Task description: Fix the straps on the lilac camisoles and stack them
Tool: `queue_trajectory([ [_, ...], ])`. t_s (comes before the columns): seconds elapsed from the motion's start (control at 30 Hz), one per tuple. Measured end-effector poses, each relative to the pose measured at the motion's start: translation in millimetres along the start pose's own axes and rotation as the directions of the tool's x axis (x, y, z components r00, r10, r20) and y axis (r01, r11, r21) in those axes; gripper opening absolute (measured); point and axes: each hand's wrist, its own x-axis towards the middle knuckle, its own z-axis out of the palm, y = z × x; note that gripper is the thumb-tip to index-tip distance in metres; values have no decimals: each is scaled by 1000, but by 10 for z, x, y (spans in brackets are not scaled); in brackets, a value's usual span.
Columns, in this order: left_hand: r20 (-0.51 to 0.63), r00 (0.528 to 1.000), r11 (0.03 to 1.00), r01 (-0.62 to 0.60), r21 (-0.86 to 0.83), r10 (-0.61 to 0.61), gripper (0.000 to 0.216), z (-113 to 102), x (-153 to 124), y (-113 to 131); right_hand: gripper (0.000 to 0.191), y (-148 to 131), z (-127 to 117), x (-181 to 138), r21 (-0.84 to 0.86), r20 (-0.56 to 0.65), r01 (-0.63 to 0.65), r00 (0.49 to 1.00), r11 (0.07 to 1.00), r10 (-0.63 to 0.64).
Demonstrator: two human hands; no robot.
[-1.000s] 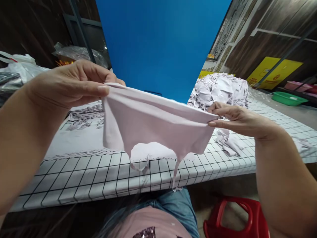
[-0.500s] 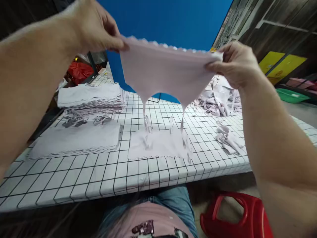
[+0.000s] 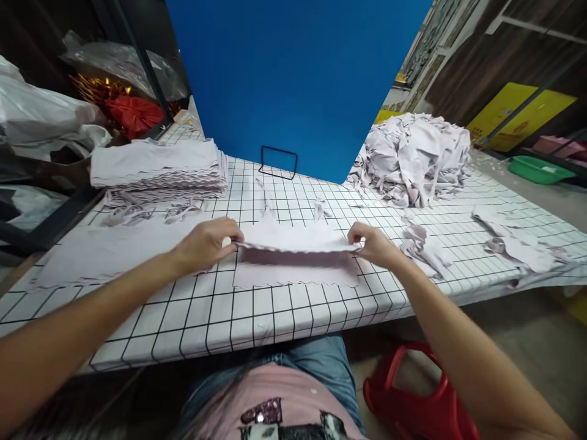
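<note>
Two hands are at work, each pinching a corner of one pale top [image 3: 293, 237]. The left hand [image 3: 211, 243] has thumb and fingers closed on the near left corner; the right hand [image 3: 372, 244] is closed the same way on the near right corner. The top stretches between them low over the desk [image 3: 192, 318], its near edge raised above one flat piece [image 3: 293, 276] of matching cloth. Two straps show beyond it; I cannot tell which of the two garments they belong to.

On the left are two piles: one folded stack [image 3: 158, 165] at the back and one flat pile [image 3: 119, 247] in front, partly covered by the left forearm. To the right are one large heap [image 3: 417, 159] of pale cloth and two smaller crumpled bunches, one near the right hand [image 3: 424, 250] and one farther right [image 3: 523, 244]. One blue board [image 3: 293, 79] stands at the back, with one black wire frame [image 3: 279, 176] at its foot. One red stool [image 3: 440, 406] is below the desk's edge, and one green basin [image 3: 541, 170] is at far right.

Half a second ago the top was held high before the board, its straps hanging down; now it is lowered close to the flat piece, and both hands have dropped with it. The wire frame, mostly hidden then, shows whole.
</note>
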Motion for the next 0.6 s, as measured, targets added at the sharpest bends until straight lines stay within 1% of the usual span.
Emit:
queue_trajectory([
  [0.03, 23, 1000, 1000, -19, 6, 18, 14, 139, -100, -23, 23, 67, 124, -101, 16, 42, -16, 999, 1000, 15],
  [0.07, 38, 999, 999, -31, 14, 31, 14, 231, -170, -37, 24, 105, 211, -176, 29, 68, -30, 997, 999, 28],
  [0.1, 45, 998, 999, -47, 21, 46, 13, 277, -211, -40, 24, 117, 261, -225, 38, 81, -43, 996, 998, 40],
  [0.17, 40, 997, 997, -74, 25, 73, 12, 265, -225, -25, 26, 93, 274, -262, 63, 79, -50, 996, 997, 45],
  [0.27, -4, 995, 995, -98, 28, 99, 10, 139, -181, 26, 24, 20, 183, -272, 105, -4, 4, 1000, 994, -3],
  [0.33, -37, 993, 993, -107, 40, 109, 8, 90, -186, 59, 21, -22, 120, -316, 89, -47, 34, 998, 995, -30],
  [0.37, -41, 993, 993, -111, 46, 113, 7, 91, -208, 73, 19, -41, 97, -355, 65, -31, 37, 999, 997, -35],
  [0.4, -31, 992, 992, -120, 48, 121, 7, 108, -243, 85, 16, -59, 80, -404, 33, 15, 31, 999, 999, -32],
  [0.47, 27, 989, 989, -144, 36, 143, 7, 172, -337, 105, 14, -96, 56, -518, -39, 135, 14, 991, 999, -9],
  [0.5, 65, 986, 988, -153, 25, 151, 8, 208, -387, 114, 16, -114, 45, -576, -72, 182, 10, 983, 997, 3],
  [0.53, 98, 983, 987, -157, 15, 155, 9, 239, -434, 122, 20, -131, 32, -630, -98, 210, 10, 978, 995, 11],
  [0.6, 140, 981, 990, -139, 6, 137, 9, 272, -504, 140, 24, -158, 2, -719, -134, 222, 11, 975, 991, 19],
])
